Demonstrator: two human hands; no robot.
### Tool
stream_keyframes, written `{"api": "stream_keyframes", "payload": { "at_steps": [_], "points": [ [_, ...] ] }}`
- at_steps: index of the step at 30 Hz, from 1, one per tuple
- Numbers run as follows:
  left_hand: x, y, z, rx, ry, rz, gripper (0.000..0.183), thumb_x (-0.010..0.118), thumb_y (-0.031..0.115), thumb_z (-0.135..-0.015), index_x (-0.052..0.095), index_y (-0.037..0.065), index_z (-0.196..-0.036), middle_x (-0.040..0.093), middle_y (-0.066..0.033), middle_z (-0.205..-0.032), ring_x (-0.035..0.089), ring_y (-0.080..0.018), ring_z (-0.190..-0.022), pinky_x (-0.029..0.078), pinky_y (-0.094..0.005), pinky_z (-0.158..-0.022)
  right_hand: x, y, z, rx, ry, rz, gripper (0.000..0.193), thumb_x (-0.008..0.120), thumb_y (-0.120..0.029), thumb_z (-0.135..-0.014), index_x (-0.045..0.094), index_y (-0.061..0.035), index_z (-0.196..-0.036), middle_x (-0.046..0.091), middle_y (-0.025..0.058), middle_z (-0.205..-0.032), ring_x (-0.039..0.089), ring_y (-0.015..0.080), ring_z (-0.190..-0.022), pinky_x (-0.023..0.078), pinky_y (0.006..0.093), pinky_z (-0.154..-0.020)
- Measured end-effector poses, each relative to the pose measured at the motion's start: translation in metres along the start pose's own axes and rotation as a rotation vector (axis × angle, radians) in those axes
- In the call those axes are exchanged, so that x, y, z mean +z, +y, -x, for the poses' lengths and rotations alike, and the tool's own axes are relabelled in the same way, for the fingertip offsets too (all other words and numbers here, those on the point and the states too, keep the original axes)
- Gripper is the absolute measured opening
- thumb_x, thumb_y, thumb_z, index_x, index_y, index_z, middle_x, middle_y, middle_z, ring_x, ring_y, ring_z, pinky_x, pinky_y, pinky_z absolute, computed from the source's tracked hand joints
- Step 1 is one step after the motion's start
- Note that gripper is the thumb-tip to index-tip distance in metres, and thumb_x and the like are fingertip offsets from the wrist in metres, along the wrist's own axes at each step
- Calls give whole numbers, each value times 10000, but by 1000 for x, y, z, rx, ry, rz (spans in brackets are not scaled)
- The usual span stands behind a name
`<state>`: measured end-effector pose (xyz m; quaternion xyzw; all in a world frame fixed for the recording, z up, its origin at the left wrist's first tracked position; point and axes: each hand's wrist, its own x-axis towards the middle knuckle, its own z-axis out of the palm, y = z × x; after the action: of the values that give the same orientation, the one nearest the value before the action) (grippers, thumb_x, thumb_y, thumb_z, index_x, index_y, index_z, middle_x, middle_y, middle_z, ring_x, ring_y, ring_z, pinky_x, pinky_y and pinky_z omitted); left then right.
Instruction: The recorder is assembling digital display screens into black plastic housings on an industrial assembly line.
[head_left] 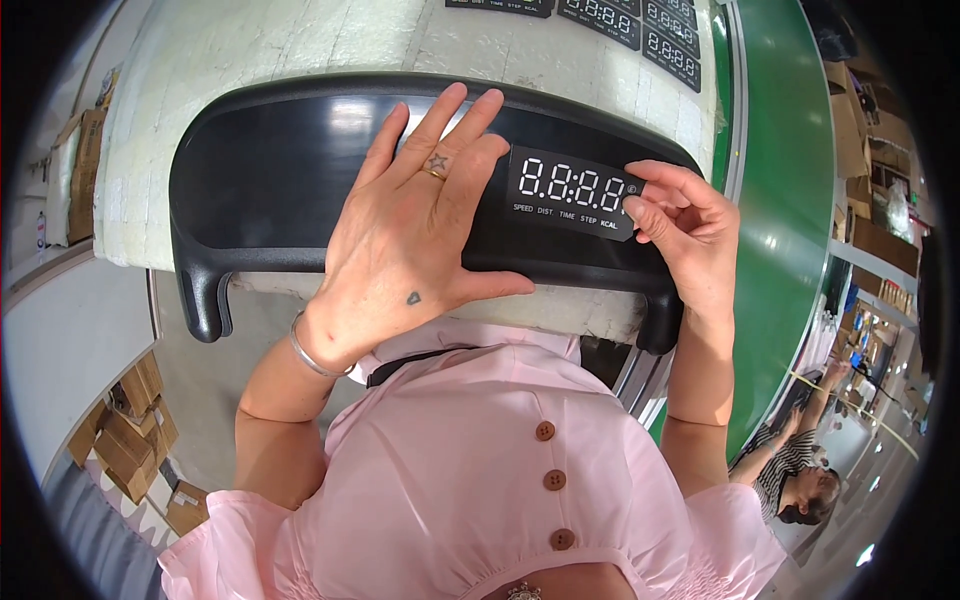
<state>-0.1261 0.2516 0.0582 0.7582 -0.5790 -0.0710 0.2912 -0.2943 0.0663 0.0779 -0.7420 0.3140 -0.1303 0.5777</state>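
The left hand lies spread, gripping nothing, on the black panel, while the half-curled right hand pinches 1 dark label at its right end.

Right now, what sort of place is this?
Probably an assembly workshop: display panels lie on the worktable beyond the black casing, cardboard boxes sit at left, and another person is visible at right.

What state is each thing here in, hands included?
Left hand: open, palm down on the black housing.
Right hand: thumb and fingers pinching the display label.
Black housing: lying on the pale table, two end legs toward the person.
Display label: over the housing's right half; stuck down or not, I can't tell.
Other labels: laid out beyond the housing.
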Motion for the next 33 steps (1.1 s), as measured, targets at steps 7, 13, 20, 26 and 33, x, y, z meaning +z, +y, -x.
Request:
{"api": "stream_keyframes", "payload": {
  "at_steps": [7, 13, 20, 26, 33],
  "points": [
    [1, 0, 0, 35, -7, -29, 807, 815, 495, -520, 543, 68, -1149, 425, -132, -1422, 356, -338, -1341, 251, -494, -1096, 0, 1, 1, 6, 2, -4, 275, 694, 33, -802, 655, -13, -1071, 616, -8, -769, 536, 26, -636, 444, 160, -558],
    [0, 1, -1, 14, -21, -28, 779, 803, 510, -530, 569, 65, -1125, 419, -135, -1426, 358, -337, -1339, 249, -493, -1091, 4, 1, 2, 23, 22, -22, 271, 664, 78, -801, 651, -1, -1059, 615, -19, -760, 503, -8, -620, 402, 138, -532],
    [-2, 4, -5, -13, -72, -43, 763, 796, 499, -544, 592, 48, -1124, 394, -151, -1437, 335, -355, -1343, 231, -521, -1089, 25, 6, 3, -71, 237, 195, 210, 748, 7, -750, 660, -21, -938, 540, -55, -648, 449, -7, -557, 379, 149, -485],
    [-3, 6, -7, -28, -91, -30, 759, 821, 458, -522, 594, 49, -1120, 388, -147, -1443, 323, -356, -1351, 234, -537, -1083, 31, 7, 4, -179, 319, 303, 227, 764, 4, -727, 637, -22, -913, 516, -12, -586, 451, 34, -494, 397, 183, -451],
    [-4, 4, -7, -46, -124, -6, 742, 828, 405, -517, 596, 57, -1130, 355, -138, -1466, 293, -351, -1368, 239, -556, -1074, 34, 6, 3, -216, 339, 357, 224, 756, 16, -725, 637, -28, -908, 503, -7, -585, 441, 40, -484, 396, 188, -442]
  ]
}}
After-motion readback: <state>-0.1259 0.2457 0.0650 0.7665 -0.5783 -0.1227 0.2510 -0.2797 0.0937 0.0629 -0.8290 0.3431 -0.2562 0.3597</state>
